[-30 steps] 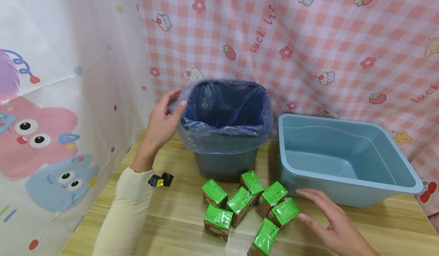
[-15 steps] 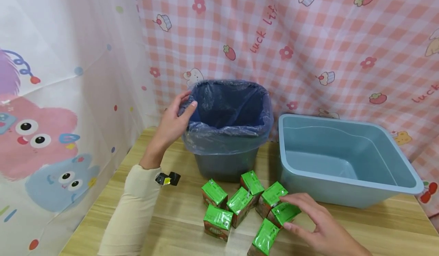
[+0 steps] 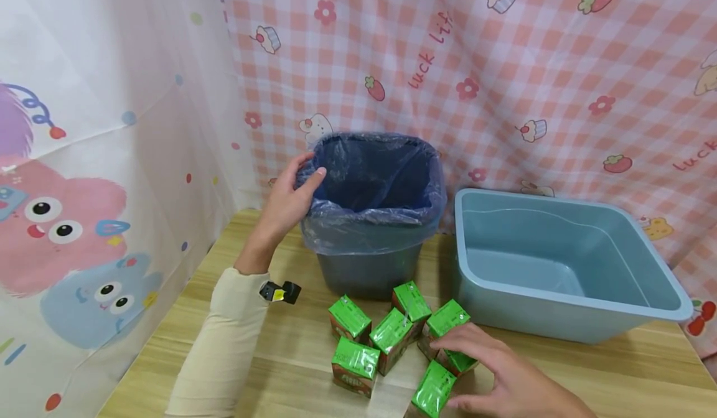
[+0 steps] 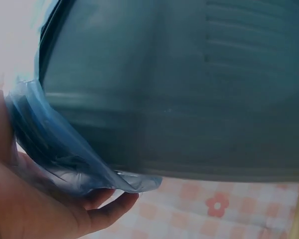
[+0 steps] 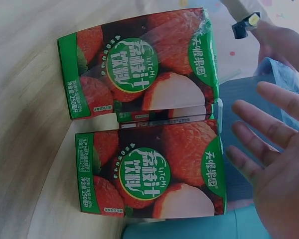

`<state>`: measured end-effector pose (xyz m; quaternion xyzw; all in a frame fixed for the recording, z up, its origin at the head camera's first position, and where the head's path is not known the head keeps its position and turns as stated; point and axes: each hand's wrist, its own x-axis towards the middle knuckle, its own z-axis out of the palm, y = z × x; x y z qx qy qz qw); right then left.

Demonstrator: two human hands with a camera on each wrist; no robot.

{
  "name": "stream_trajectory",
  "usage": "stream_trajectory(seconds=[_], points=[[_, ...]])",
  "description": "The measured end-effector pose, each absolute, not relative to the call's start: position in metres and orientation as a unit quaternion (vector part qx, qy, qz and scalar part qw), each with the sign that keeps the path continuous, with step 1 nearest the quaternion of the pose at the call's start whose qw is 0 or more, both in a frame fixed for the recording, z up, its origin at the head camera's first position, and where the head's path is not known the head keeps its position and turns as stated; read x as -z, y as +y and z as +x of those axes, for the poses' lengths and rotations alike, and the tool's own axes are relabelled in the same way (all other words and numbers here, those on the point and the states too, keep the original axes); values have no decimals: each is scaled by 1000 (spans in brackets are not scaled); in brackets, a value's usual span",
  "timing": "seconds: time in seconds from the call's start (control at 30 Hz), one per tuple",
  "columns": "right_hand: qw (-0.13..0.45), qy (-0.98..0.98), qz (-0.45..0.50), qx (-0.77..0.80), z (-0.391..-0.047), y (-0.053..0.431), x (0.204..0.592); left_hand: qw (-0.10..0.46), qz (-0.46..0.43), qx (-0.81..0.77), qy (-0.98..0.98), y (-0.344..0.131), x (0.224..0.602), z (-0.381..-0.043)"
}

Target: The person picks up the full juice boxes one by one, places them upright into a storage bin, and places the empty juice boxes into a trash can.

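We pinch liner (image 3: 364, 234) at nine o'clock of bin (image 3: 366, 275), left grip (image 3: 285, 206); right grip (image 3: 506, 371) wide over carton (image 3: 460, 362). Likely step: picking; next calls for narrowing round it.

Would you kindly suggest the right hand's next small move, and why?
Probably, the right hand should close around the drink carton beneath it: the hand hangs open over that carton, apparently not gripping yet, while the left hand holds the liner at one side of the bin.
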<state>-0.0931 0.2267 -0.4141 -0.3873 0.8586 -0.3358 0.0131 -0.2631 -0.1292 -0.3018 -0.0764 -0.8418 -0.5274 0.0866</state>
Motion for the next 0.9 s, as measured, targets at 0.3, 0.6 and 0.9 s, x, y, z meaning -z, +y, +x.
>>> stream_trajectory(seconds=[0.3,0.6,0.9], points=[[-50,808,-490,323,-109,220,423,66,-42,569,-819,-127,301,-269],[-35,807,-500,311,-112,220,427,43,-33,572,-819,-126,303,-269],[-71,803,-520,281,-114,218,437,31,-39,562,-825,-128,303,-268]])
